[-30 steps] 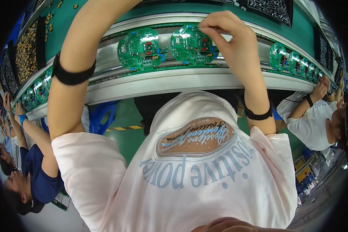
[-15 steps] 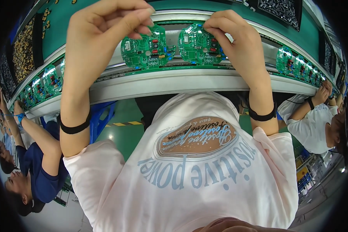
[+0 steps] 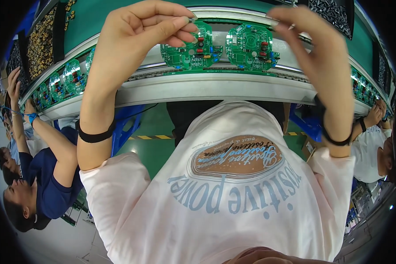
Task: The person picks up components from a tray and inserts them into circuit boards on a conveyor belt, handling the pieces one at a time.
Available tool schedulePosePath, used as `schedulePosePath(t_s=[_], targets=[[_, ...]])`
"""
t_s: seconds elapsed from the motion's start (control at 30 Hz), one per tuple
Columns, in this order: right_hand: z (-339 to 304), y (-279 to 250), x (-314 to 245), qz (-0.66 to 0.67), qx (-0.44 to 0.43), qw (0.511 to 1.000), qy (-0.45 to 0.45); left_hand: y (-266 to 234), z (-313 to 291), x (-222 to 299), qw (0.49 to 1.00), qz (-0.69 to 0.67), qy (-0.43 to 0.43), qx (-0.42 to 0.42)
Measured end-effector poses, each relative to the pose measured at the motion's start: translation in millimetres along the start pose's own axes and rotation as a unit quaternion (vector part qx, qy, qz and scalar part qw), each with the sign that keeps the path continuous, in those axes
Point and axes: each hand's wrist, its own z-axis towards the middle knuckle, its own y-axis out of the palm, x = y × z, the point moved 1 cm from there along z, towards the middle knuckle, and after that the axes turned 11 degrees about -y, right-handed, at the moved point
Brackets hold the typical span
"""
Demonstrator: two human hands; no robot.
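green boards (image 3: 241, 59) sat along the rail (image 3: 185, 86); the left hand (image 3: 138, 33) pinched a small part (image 3: 192, 20) near one, where steadiness seemed wise; whether the blurred right hand (image 3: 314, 37) had its fingertips together, i couldn't tell.

R grip (image 3: 316, 38) blurred, L PCB (image 3: 188, 56) ptly hidden

Over to the left there's a co-worker in a navy shirt (image 3: 56, 187), to the right another person in white (image 3: 368, 159). Down below, striped tape (image 3: 154, 137) crosses the green floor (image 3: 157, 154) near a blue stool (image 3: 120, 137).
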Motion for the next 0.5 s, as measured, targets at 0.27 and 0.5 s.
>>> schedulePosePath(t_s=[0.27,0.5], targets=[[94,-1,46,-0.24,0.024,0.966,-0.095,5,2,6,0.996,0.031,0.055,0.061],[118,22,54,-0.215,0.074,0.963,-0.146,5,-4,2,0.999,-0.037,0.007,0.028]])
